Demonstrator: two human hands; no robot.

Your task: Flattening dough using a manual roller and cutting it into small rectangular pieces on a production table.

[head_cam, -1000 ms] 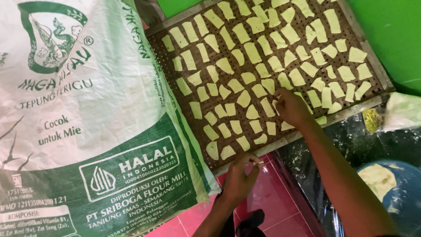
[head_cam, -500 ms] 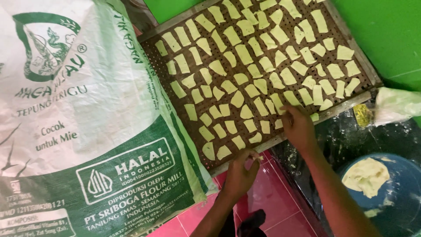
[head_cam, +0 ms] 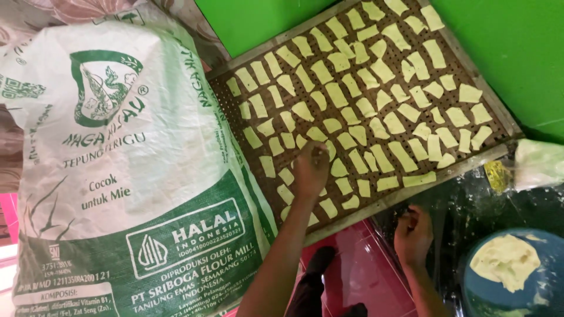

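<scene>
A woven drying tray [head_cam: 505, 126] with a pale wooden frame lay tilted across the upper middle and upper right of the frame, its dark mesh covered with rows of small pale yellow dough pieces [head_cam: 376, 105], most lying flat and apart from one another, a few touching or overlapping near the right edge. The left hand [head_cam: 310, 170] reached up from the bottom centre and rested on the lower left part of the tray, its fingers bent down onto the mesh among the dough pieces; they looked drawn together, but whether they pinched a piece could not be told. The right hand [head_cam: 413, 235] sat lower, in the lower right of the frame just below the tray's near rail, over a dark plastic sheet [head_cam: 470, 205], its fingers curled loosely and holding nothing that could be seen. To the right of that hand, in the lower right corner, a blue bowl [head_cam: 543, 293] held a flattened sheet of pale dough [head_cam: 505, 261]. A large white and green flour sack [head_cam: 123, 176] filled the left half of the frame, touching the tray's left rail. A green wall [head_cam: 517, 41] stood behind the tray, and a red floor [head_cam: 358, 276] showed between the arms at the bottom.
</scene>
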